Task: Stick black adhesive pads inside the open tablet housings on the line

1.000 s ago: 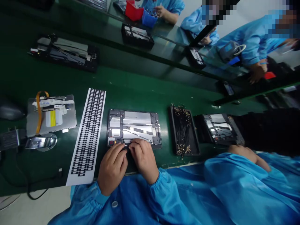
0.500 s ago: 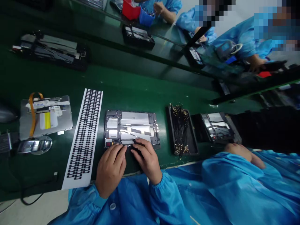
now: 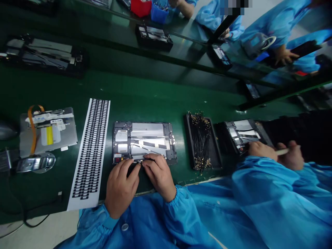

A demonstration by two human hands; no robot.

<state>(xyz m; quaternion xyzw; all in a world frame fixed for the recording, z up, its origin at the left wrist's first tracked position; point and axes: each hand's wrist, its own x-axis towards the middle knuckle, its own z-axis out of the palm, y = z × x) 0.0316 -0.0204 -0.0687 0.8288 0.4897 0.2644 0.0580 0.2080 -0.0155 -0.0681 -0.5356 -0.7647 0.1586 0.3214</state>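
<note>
With the opened tablet (image 3: pixel 147 128) flat near the front edge of the workbench (image 3: pixel 145 86), the left hand (image 3: pixel 121 185) and right hand (image 3: pixel 160 177), loosely curled at the tablet's near side, should press gently; whether either pinches anything, I cannot tell.

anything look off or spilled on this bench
Slightly: a few black cables stick out past the rim of their tray, which looks untidy. No clear damage shows on the open device, though fingers cover part of its near edge.
</note>
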